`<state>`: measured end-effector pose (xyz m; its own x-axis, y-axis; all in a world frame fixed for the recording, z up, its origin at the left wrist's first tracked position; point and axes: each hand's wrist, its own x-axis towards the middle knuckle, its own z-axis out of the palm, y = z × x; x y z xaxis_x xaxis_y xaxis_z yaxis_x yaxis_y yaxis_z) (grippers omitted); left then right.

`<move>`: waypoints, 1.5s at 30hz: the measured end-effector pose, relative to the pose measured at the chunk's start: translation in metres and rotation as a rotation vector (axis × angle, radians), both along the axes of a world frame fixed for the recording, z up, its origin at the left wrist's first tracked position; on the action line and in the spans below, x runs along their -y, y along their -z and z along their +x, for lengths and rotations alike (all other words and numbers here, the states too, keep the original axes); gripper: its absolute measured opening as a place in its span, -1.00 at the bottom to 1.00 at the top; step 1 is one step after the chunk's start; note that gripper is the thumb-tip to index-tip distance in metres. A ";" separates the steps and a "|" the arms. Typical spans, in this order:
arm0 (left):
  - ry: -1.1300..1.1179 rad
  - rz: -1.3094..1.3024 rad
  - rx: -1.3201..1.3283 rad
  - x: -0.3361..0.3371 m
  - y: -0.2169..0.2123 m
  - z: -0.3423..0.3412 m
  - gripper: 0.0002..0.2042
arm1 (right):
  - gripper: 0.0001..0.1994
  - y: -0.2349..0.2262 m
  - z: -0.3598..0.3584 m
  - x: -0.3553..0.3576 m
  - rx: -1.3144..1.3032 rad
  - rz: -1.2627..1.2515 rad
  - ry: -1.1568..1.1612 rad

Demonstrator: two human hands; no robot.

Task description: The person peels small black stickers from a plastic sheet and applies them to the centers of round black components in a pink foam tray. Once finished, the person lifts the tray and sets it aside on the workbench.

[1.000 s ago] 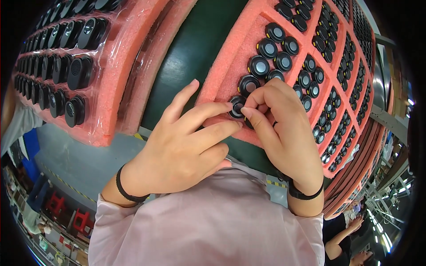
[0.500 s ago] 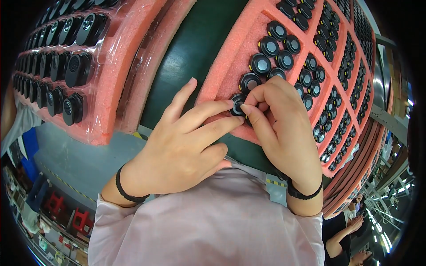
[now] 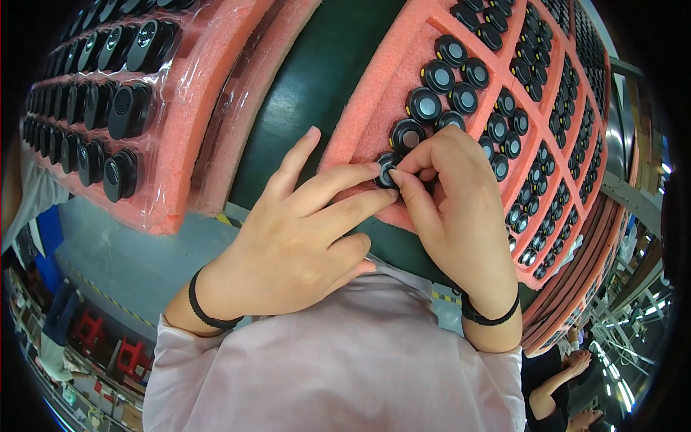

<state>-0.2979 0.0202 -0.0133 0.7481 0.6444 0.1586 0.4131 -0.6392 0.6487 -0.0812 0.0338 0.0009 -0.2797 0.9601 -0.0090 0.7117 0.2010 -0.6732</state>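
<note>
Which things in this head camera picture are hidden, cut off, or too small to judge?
- Round black part: head view, mostly covered by fingertips of the left hand and right hand; its seating cannot be told.
- Right pink foam tray: its far end is cut off by the picture's rim, and parts there are too small to count.
- Left pink foam tray: plastic film glare blurs its black parts.

Bright, even overhead light, soft shadows only under the hands. Centre is sharp; heavy fisheye bends the pink foam trays (image 3: 216, 108) toward the rim, black vignette in the corners. Mild glare on the tray's plastic wrap, lower edges dim and soft.
</note>
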 end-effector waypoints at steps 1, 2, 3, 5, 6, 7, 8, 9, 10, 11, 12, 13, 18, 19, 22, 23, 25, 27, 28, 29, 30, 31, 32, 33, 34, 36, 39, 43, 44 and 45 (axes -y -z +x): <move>0.001 -0.001 -0.002 0.000 0.000 0.000 -0.70 | -0.88 0.000 0.000 0.000 0.005 0.003 0.002; 0.001 0.000 -0.002 0.000 0.000 0.000 -0.70 | -0.88 0.000 0.000 0.000 0.010 0.006 0.004; 0.002 -0.001 -0.007 0.000 -0.001 -0.001 -0.69 | -0.88 0.000 -0.001 0.000 0.009 0.007 0.005; 0.004 0.000 -0.017 -0.001 -0.002 -0.001 -0.69 | -0.87 0.001 -0.002 0.000 0.008 0.012 0.018; 0.005 0.000 -0.017 -0.001 -0.002 -0.001 -0.69 | -0.87 0.001 -0.002 0.000 0.007 0.014 0.026; 0.006 0.003 -0.022 -0.001 -0.002 -0.002 -0.68 | -0.87 0.001 -0.002 0.001 0.005 0.015 0.026; 0.006 0.006 -0.026 -0.001 -0.002 -0.002 -0.68 | -0.87 0.002 -0.001 0.001 -0.023 0.003 0.045; 0.007 0.009 -0.030 -0.001 -0.003 -0.002 -0.68 | -0.87 0.002 0.001 0.002 -0.052 -0.009 0.063; 0.009 0.010 -0.031 -0.001 -0.004 -0.003 -0.68 | -0.87 0.001 0.002 0.002 -0.080 -0.021 0.082; 0.010 0.008 -0.028 0.000 -0.005 -0.003 -0.68 | -0.87 -0.001 0.004 0.004 -0.081 -0.020 0.084; 0.010 0.006 -0.025 0.000 -0.007 -0.003 -0.68 | -0.87 -0.004 0.007 0.006 -0.125 -0.033 0.093; 0.011 0.003 -0.022 0.000 -0.009 -0.003 -0.69 | -0.86 -0.008 0.010 0.009 -0.169 -0.047 0.102; 0.002 0.014 0.003 0.002 -0.018 0.001 -0.71 | -0.81 -0.017 0.034 0.027 -0.094 -0.009 -0.031; -0.016 0.011 0.042 0.003 -0.018 0.002 -0.71 | -0.81 -0.019 0.035 0.031 -0.097 -0.006 -0.029; -0.048 0.008 0.117 0.003 -0.021 0.002 -0.70 | -0.78 -0.025 0.037 0.042 -0.288 -0.132 -0.112; -0.045 0.012 0.134 0.001 -0.023 0.002 -0.70 | -0.78 -0.027 0.037 0.046 -0.290 -0.129 -0.109; -0.040 0.019 0.167 -0.001 -0.027 0.001 -0.68 | -0.73 -0.029 0.034 0.053 -0.329 -0.192 -0.142; -0.044 0.022 0.171 0.000 -0.028 0.001 -0.68 | -0.71 -0.030 0.033 0.057 -0.352 -0.221 -0.157; -0.051 0.023 0.179 0.001 -0.028 0.002 -0.68 | -0.70 -0.030 0.033 0.059 -0.371 -0.249 -0.151; -0.058 0.023 0.185 0.002 -0.029 0.002 -0.67 | -0.69 -0.029 0.033 0.061 -0.390 -0.277 -0.145; -0.056 0.026 0.182 0.003 -0.030 0.002 -0.67 | -0.67 -0.029 0.034 0.062 -0.409 -0.305 -0.139; -0.045 0.023 0.171 0.004 -0.032 0.002 -0.67 | -0.67 -0.029 0.034 0.063 -0.413 -0.302 -0.139; -0.033 0.018 0.160 0.004 -0.033 0.002 -0.67 | -0.67 -0.029 0.034 0.064 -0.396 -0.279 -0.121; -0.021 0.014 0.149 0.004 -0.034 0.003 -0.67 | -0.67 -0.029 0.034 0.065 -0.380 -0.257 -0.103; -0.018 0.016 0.148 0.003 -0.037 0.004 -0.67 | -0.66 -0.029 0.034 0.066 -0.363 -0.234 -0.085; -0.023 -0.011 0.129 0.000 -0.047 0.009 -0.65 | -0.67 -0.029 0.034 0.068 -0.343 -0.187 -0.077; -0.035 0.014 0.096 0.000 -0.051 0.014 -0.63 | -0.68 -0.027 0.035 0.069 -0.304 -0.095 -0.066; -0.057 0.113 0.059 0.001 -0.047 0.019 -0.62 | -0.68 -0.026 0.037 0.066 -0.260 0.021 -0.121; -0.064 0.138 0.063 0.001 -0.044 0.020 -0.62 | -0.68 -0.026 0.038 0.065 -0.269 0.015 -0.115; -0.070 0.163 0.067 0.001 -0.042 0.021 -0.63 | -0.67 -0.027 0.038 0.065 -0.279 0.009 -0.109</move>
